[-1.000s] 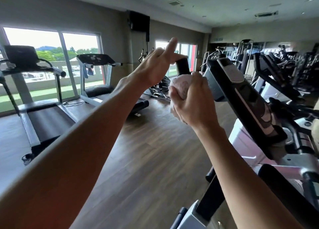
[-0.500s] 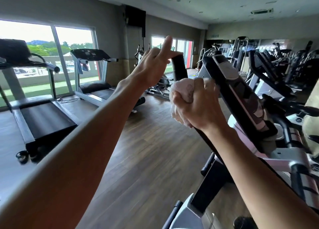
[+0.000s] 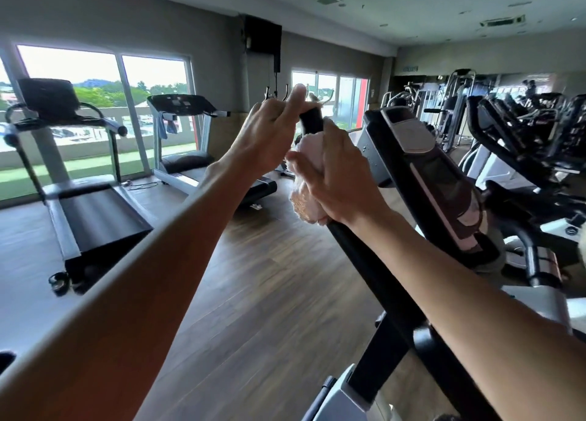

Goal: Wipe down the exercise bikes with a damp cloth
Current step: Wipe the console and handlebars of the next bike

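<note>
Pink terry cloth [image 3: 304, 195], bunched, sits wrapped round the black handlebar [image 3: 364, 262] of the exercise bike [image 3: 421, 179] in front of me, just below the bar's upper tip. My right hand [image 3: 336, 179] grips the cloth and the bar together, fingers curled over the top, thumb laid along the near side. Cloth edges spill out under my palm and toward the left.

My left hand [image 3: 269, 132] is at the bar's black top end [image 3: 312, 121], just above the cloth. Index finger stands straight up; the other fingers lie behind the bar tip, and I cannot tell whether they close on it or only touch it. Both forearms reach forward, left one long across the lower frame.

Bar runs down and toward me to a black joint and a pale grey housing [image 3: 345, 395] at the bottom edge. Right of the bar: the bike's console [image 3: 412, 135], tilted, dark panel with a grey top section.

Farther right, a row of similar machines [image 3: 520, 141], dark handlebars, white frames. Left, two treadmills [image 3: 95, 205] face large windows [image 3: 95, 71]; a blue towel [image 3: 166, 125] hangs on the farther treadmill's console. Dark screen [image 3: 263, 38] is mounted high on the wall between windows. Wood-plank floor [image 3: 253, 309] underneath.
</note>
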### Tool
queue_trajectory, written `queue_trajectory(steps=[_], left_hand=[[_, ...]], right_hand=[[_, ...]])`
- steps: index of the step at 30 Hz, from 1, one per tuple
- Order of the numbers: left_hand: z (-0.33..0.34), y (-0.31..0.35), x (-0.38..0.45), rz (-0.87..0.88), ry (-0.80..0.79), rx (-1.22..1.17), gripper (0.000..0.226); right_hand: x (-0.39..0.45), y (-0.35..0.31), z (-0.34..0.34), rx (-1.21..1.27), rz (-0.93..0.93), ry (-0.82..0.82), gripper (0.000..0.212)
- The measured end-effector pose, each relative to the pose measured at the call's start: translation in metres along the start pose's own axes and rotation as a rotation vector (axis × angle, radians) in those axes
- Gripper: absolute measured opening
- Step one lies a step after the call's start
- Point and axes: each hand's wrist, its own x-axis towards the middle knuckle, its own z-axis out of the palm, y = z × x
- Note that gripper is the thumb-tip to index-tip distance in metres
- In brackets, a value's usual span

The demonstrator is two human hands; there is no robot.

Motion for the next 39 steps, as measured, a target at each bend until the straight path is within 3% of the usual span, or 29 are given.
queue_trajectory(steps=[3,6,11,15,19,24,27,30,34,36,39], left_hand=[[0.004,0.003,-0.004,-0.026,0.04,-0.021,0.058],[0.007,0.009,-0.004,-0.072,0.044,0.011,0.058],[0.009,0.022,-0.004,-0.119,0.04,0.105,0.057],[0.005,0.04,-0.006,-0.111,0.031,0.277,0.054],[0.007,0.052,-0.021,-0.015,-0.001,0.469,0.04],[-0.006,0.055,-0.022,0.056,-0.185,0.761,0.048],[-0.007,0.069,-0.024,0.06,-0.234,0.837,0.047],[-0.007,0.076,-0.021,-0.011,-0.184,0.897,0.048],[-0.003,0.08,-0.024,0.008,-0.127,0.929,0.05],[-0.002,0.074,-0.027,0.065,-0.15,0.933,0.047],[0.001,0.058,-0.032,0.086,-0.205,1.004,0.057]], right_hand=[[-0.021,0.022,-0.009,0.123,0.03,-0.165,0.052],[-0.044,0.035,-0.021,0.126,0.036,-0.303,0.057],[-0.023,0.023,-0.011,0.143,-0.07,-0.159,0.081],[0.01,0.02,-0.003,0.255,-0.102,-0.033,0.083],[-0.003,0.031,-0.004,0.336,-0.101,-0.152,0.08],[-0.035,0.054,-0.017,0.363,0.005,-0.368,0.054],[-0.025,0.044,-0.017,0.339,-0.06,-0.303,0.062],[0.005,0.032,-0.008,0.35,-0.119,-0.177,0.077],[0.016,0.03,-0.004,0.372,-0.103,-0.129,0.077],[-0.002,0.035,-0.008,0.348,-0.113,-0.193,0.077],[-0.036,0.05,-0.02,0.312,-0.117,-0.418,0.073]])
